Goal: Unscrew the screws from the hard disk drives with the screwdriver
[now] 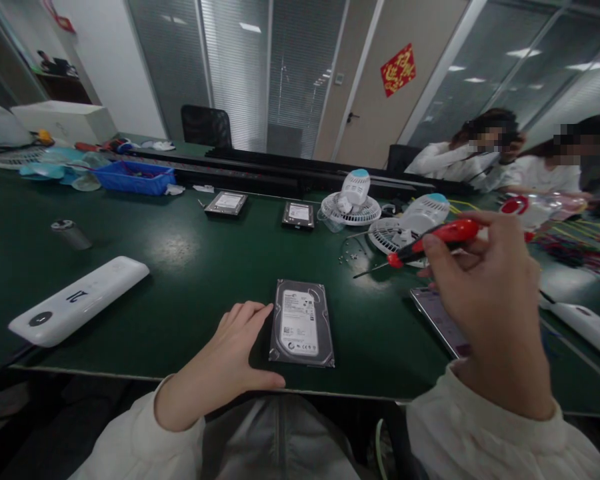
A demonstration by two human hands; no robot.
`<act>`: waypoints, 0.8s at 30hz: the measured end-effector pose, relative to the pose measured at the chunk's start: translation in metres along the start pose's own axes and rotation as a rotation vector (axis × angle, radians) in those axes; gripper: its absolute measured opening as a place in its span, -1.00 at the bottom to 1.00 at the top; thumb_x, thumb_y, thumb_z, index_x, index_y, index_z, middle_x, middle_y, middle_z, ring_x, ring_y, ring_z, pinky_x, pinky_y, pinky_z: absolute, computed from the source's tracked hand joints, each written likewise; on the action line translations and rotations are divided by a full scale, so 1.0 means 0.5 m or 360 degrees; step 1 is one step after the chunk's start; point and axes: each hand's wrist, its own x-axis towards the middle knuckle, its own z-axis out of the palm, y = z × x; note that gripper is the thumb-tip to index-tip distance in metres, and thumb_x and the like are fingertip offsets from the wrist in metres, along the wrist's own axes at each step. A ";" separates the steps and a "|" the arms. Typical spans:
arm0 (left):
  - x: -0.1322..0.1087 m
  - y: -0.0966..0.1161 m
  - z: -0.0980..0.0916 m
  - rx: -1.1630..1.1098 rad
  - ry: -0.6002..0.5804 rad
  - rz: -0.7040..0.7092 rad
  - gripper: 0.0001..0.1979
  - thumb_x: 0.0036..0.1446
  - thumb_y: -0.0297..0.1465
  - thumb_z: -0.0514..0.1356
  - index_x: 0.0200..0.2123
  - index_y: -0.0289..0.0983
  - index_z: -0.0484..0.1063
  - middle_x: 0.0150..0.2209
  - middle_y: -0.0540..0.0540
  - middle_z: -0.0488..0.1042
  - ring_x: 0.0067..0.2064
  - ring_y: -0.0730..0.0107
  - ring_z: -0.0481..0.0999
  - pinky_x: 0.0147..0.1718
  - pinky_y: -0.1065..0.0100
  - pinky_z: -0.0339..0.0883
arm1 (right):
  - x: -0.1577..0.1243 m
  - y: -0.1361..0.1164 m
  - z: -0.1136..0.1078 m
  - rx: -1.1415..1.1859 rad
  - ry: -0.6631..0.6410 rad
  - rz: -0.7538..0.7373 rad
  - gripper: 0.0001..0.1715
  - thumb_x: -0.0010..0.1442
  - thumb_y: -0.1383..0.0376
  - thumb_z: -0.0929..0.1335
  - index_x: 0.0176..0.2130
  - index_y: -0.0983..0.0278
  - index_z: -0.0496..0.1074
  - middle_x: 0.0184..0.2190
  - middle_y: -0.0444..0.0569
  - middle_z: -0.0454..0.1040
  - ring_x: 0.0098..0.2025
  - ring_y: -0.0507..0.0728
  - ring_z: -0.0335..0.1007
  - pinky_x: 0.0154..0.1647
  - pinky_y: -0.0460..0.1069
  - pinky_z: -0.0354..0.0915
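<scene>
A hard drive point(300, 323) lies label up on the green table, close to its front edge. My left hand point(240, 347) rests at the drive's left side, fingertips at its edge and thumb spread apart toward the table's edge. Raised to the right, my right hand point(485, 287) is closed around a red and black screwdriver point(433, 241). Its thin shaft points left and down, above the table and apart from the drive. Below that hand, a phone-like flat device point(440, 320) is partly hidden.
Two more hard drives point(227, 203) point(298, 215) lie farther back. Small screws point(351, 255) are scattered near white fan parts point(353, 207). At left are a white elongated device point(80, 300), a metal cylinder point(71, 235) and a blue basket point(135, 179). Two people sit at the far right.
</scene>
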 end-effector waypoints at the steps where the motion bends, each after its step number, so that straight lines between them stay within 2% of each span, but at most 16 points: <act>1: 0.003 0.000 0.002 0.0013 0.0012 0.0009 -0.10 -0.11 -0.22 0.47 0.32 -0.13 0.28 0.21 -0.23 0.38 0.20 -0.12 0.36 0.15 -0.13 0.33 | 0.012 -0.011 0.002 0.0006 -0.0029 -0.0047 -0.46 0.26 0.14 0.37 0.18 0.22 0.28 -0.20 0.04 0.56 -0.52 0.04 0.44 -0.36 0.02 0.34; 3: 0.006 -0.002 0.008 0.0040 0.0054 0.0030 -0.12 -0.10 -0.23 0.46 0.31 -0.13 0.29 0.19 -0.22 0.39 0.18 -0.11 0.37 0.13 -0.12 0.33 | 0.031 -0.031 0.013 0.0038 -0.0042 -0.0196 -0.51 0.34 0.19 0.29 0.22 0.17 0.26 -0.13 0.03 0.52 -0.49 0.00 0.38 -0.27 0.04 0.35; 6: 0.007 -0.010 0.021 0.0079 0.0125 0.0041 -0.17 -0.05 -0.24 0.44 0.30 -0.15 0.28 0.18 -0.22 0.40 0.16 -0.09 0.37 0.11 -0.09 0.32 | 0.045 -0.057 0.044 0.0009 -0.0103 -0.0370 -0.60 0.39 0.24 0.20 0.17 0.20 0.32 -0.19 -0.03 0.50 -0.41 0.04 0.39 -0.10 0.10 0.34; 9: 0.006 -0.016 0.029 0.0109 0.0146 0.0026 -0.18 -0.02 -0.23 0.43 0.30 -0.17 0.27 0.18 -0.21 0.39 0.16 -0.07 0.37 0.11 -0.07 0.30 | 0.052 -0.075 0.084 0.0112 -0.0179 -0.0418 -0.65 0.41 0.28 0.16 0.13 0.21 0.31 -0.27 -0.06 0.47 -0.25 0.10 0.48 -0.01 0.10 0.36; 13: 0.005 -0.018 0.031 0.0144 0.0158 0.0035 -0.18 -0.01 -0.21 0.42 0.31 -0.18 0.27 0.18 -0.20 0.40 0.16 -0.06 0.38 0.11 -0.06 0.30 | 0.054 -0.084 0.149 0.0474 -0.0051 -0.0318 -0.67 0.43 0.22 0.12 0.14 0.19 0.16 -0.12 -0.02 0.43 -0.22 0.07 0.47 -0.01 0.09 0.41; 16: 0.006 -0.017 0.032 0.0156 0.0183 0.0048 -0.19 0.02 -0.20 0.40 0.32 -0.17 0.27 0.18 -0.21 0.40 0.16 -0.07 0.38 0.10 -0.05 0.31 | 0.047 -0.080 0.199 0.0635 0.0019 -0.0200 -0.55 0.34 0.12 0.29 0.11 0.19 0.07 0.00 0.03 0.35 -0.17 0.06 0.46 0.00 0.09 0.46; 19: 0.008 -0.013 0.033 0.0158 0.0200 0.0040 -0.19 0.04 -0.19 0.39 0.34 -0.18 0.25 0.19 -0.23 0.40 0.17 -0.08 0.37 0.09 -0.05 0.30 | 0.039 -0.065 0.236 0.0711 0.0023 -0.0158 -0.41 0.18 0.22 0.43 0.06 0.23 0.08 0.10 0.09 0.29 0.07 0.11 0.42 0.19 0.09 0.41; 21: 0.008 -0.010 0.033 0.0167 0.0198 0.0030 -0.19 0.03 -0.19 0.39 0.33 -0.19 0.25 0.19 -0.23 0.40 0.17 -0.09 0.38 0.09 -0.05 0.30 | 0.035 -0.055 0.250 0.0853 -0.0008 -0.0026 -0.34 0.12 0.24 0.46 0.06 0.23 0.07 0.12 0.12 0.28 0.10 0.14 0.42 0.11 0.09 0.46; 22: 0.007 -0.009 0.033 0.0175 0.0196 0.0026 -0.19 0.03 -0.18 0.40 0.33 -0.20 0.26 0.20 -0.24 0.41 0.17 -0.09 0.38 0.09 -0.06 0.30 | 0.034 -0.051 0.254 0.0948 -0.0042 0.0068 -0.32 0.11 0.21 0.47 0.06 0.22 0.06 0.09 0.12 0.31 0.04 0.14 0.46 -0.02 0.07 0.51; 24: 0.004 -0.009 0.034 0.0196 0.0197 0.0023 -0.17 0.03 -0.17 0.40 0.33 -0.21 0.24 0.21 -0.24 0.40 0.19 -0.10 0.38 0.10 -0.06 0.30 | 0.032 -0.048 0.256 0.1126 -0.0133 0.0237 -0.33 0.10 0.13 0.47 0.02 0.20 0.05 -0.04 0.05 0.38 -0.23 0.09 0.50 -0.34 0.00 0.50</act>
